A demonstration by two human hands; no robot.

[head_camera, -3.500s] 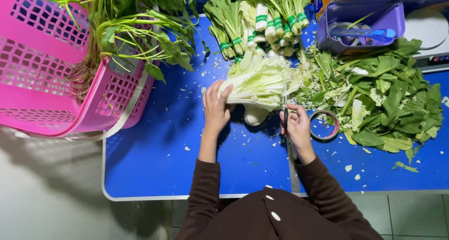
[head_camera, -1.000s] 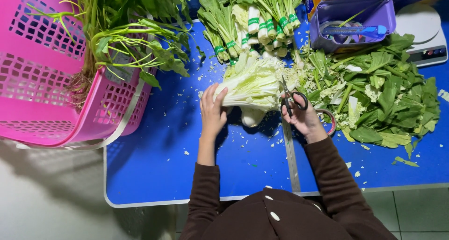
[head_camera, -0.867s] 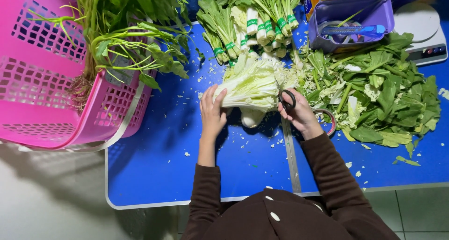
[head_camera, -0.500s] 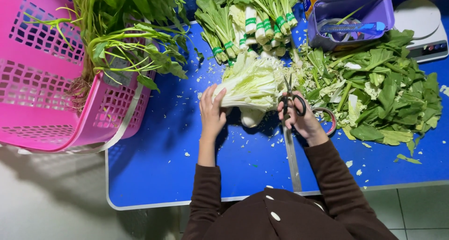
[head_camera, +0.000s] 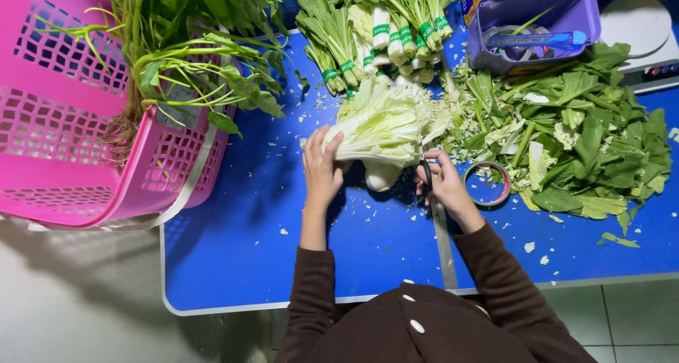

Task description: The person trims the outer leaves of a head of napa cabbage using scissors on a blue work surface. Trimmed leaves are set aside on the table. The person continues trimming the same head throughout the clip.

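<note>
L hand [head_camera: 322, 166] fingers grip the pale cabbage [head_camera: 378, 126] mid-table; R hand [head_camera: 444, 186] is closed on scissors [head_camera: 426, 173]. Cabbage looks light, soft, leaves tear easy, so best held by the firm stem end.

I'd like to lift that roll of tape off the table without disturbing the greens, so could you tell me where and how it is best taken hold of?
Grip the roll of tape by its near rim, pinching through the open centre, coming from above on the bare blue table side. It lies flat as a ring, the leaf pile crowds its far edge, and the right hand sits just beside it.
</note>
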